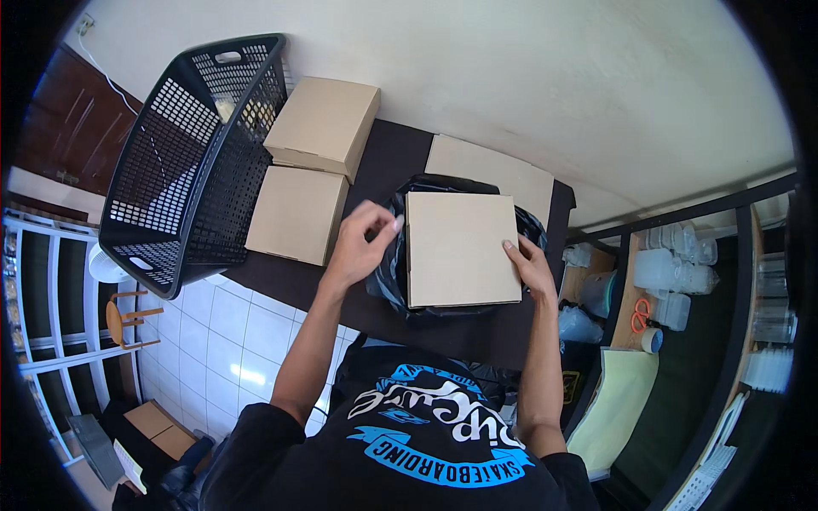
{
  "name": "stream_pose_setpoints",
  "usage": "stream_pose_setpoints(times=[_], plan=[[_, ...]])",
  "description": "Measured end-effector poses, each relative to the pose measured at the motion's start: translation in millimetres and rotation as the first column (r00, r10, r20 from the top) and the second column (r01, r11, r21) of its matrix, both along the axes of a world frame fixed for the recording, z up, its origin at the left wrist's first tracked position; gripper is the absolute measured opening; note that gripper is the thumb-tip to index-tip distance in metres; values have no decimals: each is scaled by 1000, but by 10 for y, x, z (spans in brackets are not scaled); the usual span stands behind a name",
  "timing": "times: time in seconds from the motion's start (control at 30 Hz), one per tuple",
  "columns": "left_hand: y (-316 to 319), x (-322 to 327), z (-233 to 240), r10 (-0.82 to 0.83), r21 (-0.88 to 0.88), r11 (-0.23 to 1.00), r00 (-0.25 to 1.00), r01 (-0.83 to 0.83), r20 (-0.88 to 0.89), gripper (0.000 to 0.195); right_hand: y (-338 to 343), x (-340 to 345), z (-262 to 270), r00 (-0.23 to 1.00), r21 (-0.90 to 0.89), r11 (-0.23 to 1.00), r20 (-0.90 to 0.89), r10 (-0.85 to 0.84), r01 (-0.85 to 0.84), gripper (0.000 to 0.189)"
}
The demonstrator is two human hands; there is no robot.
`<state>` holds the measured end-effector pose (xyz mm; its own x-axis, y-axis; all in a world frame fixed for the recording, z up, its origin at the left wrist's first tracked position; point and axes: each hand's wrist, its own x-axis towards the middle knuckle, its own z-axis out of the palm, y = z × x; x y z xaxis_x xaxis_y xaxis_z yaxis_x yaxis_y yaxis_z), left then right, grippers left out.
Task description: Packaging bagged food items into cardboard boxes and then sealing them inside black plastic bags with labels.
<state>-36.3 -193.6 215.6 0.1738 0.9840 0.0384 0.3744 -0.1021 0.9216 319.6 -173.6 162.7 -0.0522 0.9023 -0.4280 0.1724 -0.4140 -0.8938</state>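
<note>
A closed cardboard box (464,249) lies in front of me, with a black plastic bag (385,271) around its sides. My right hand (532,265) holds the box's right edge, its thumb on the top face. At the left, my left hand (362,239) is raised near the bag's rim, fingers curled and slightly blurred; whether it pinches any of the bag I cannot tell. Beneath them is a table with a dark cover (396,150). Flat cardboard (492,167) lies behind the bag, by the wall.
Two stacks of cardboard boxes (297,214) stand to the left, beside a large black plastic basket (214,166). On the right, a shelf holds clear plastic containers (671,271), orange scissors (640,315) and a tape roll (652,340). A wooden stool (116,320) is on the tiled floor.
</note>
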Motion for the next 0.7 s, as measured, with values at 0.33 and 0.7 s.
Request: stream_pose_setpoints(times=[0.33,0.7], plan=[[211,-57,-776,297,-118,933,914,-339,-277,47,48,125,44,734,210,977,670,-114,-40,56],[-374,-875,-595,831,60,458,451,-887,325,18,-290,-851,849,901,463,884,408,-146,-66,22]])
